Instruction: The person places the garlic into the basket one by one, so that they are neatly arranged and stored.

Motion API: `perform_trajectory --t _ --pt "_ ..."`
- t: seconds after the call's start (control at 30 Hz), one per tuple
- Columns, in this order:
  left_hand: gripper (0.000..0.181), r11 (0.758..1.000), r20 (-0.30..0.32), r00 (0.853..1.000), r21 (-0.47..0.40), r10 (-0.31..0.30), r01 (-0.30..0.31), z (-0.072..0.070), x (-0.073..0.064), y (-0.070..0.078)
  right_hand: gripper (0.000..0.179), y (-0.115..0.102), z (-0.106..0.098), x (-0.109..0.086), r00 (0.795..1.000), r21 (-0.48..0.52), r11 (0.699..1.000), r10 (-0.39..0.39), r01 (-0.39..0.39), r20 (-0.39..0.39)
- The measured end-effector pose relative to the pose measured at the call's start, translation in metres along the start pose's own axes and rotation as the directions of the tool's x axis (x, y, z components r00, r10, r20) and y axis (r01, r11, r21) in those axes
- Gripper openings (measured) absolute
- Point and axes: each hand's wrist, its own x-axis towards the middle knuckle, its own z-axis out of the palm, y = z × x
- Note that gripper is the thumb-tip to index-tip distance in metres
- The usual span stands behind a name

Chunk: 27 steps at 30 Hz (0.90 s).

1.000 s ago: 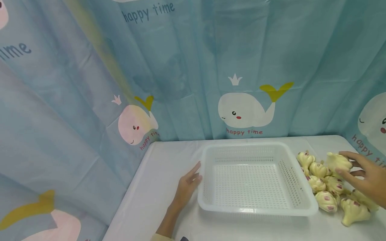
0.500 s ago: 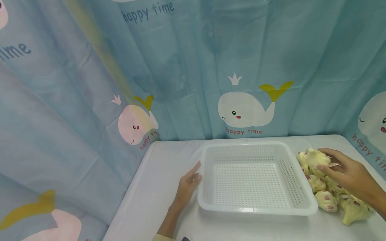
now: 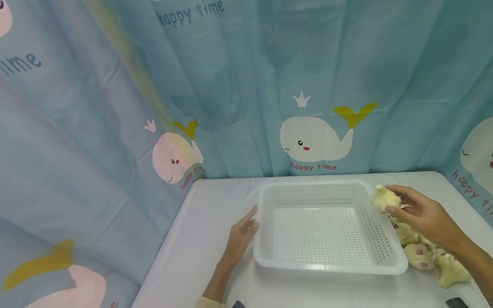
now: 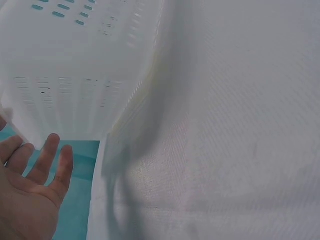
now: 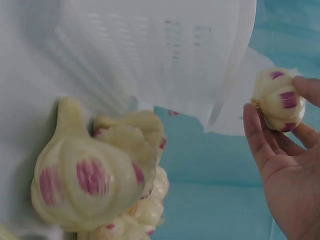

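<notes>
A garlic bulb point(image 3: 385, 199), pale with purple patches in the right wrist view, is pinched between the thumb and fingers of my right hand point(image 3: 417, 211). That hand holds it up at the right rim of a white perforated plastic basket point(image 3: 327, 268). My left hand point(image 3: 238, 239) has its fingers loosely extended, fingertips right at the basket's left side. In the left wrist view the left hand point(image 4: 37, 185) shows spread fingers beside the basket wall point(image 4: 65, 110). No contents show inside the basket.
Several more garlic bulbs point(image 3: 419, 256) lie in a pile right of the basket, partly hidden by the right arm. The white-covered table point(image 3: 192, 239) meets a blue whale-print curtain point(image 3: 239, 128) at its back and left.
My right hand has carried the garlic bulb leftward from above the pile to the basket's right rim. The left hand stays beside the basket.
</notes>
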Motion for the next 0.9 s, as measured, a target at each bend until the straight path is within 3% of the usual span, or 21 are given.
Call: perform_trajectory --t 0.53,0.9 --pt "0.053 1.000 -0.009 1.000 -0.009 0.008 -0.008 0.001 0.000 -0.001 0.060 -0.036 0.022 0.017 0.993 0.135 0.987 -0.095 0.086 0.066" --pt "0.053 1.000 -0.014 1.000 0.001 0.015 -0.015 0.002 0.000 0.000 0.053 -0.046 0.041 0.035 0.985 0.206 0.970 -0.151 0.132 0.079"
